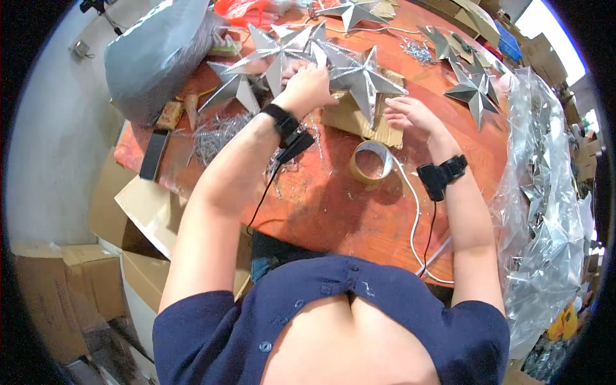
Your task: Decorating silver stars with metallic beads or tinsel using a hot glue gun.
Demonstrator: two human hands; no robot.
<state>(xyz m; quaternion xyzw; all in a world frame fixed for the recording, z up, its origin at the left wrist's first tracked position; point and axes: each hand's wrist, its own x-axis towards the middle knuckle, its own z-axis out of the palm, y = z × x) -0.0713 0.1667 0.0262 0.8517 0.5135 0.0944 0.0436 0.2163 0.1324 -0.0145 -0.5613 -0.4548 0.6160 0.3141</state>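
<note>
Several silver foil star ornaments (274, 52) lie grouped at the far middle of the table, their edges trimmed with shiny tinsel. My left hand (308, 88) reaches in among them, its fingers curled on one star's point; its fingertips are partly hidden. A second star (364, 76) rests just right of that hand on a piece of brown cardboard (346, 114). My right hand (410, 117) hovers beside the cardboard's right edge, fingers stretched out and holding nothing. A roll of tan tape (371, 162) stands nearer to me, below the cardboard.
Loose silver tinsel (221, 138) is heaped left of my left arm, beside a dark phone (154, 154). A full grey bag (160, 61) stands far left. More stars (473, 93) lie far right, near clear plastic bags (539, 212). A white cable (414, 218) crosses the red table (314, 212).
</note>
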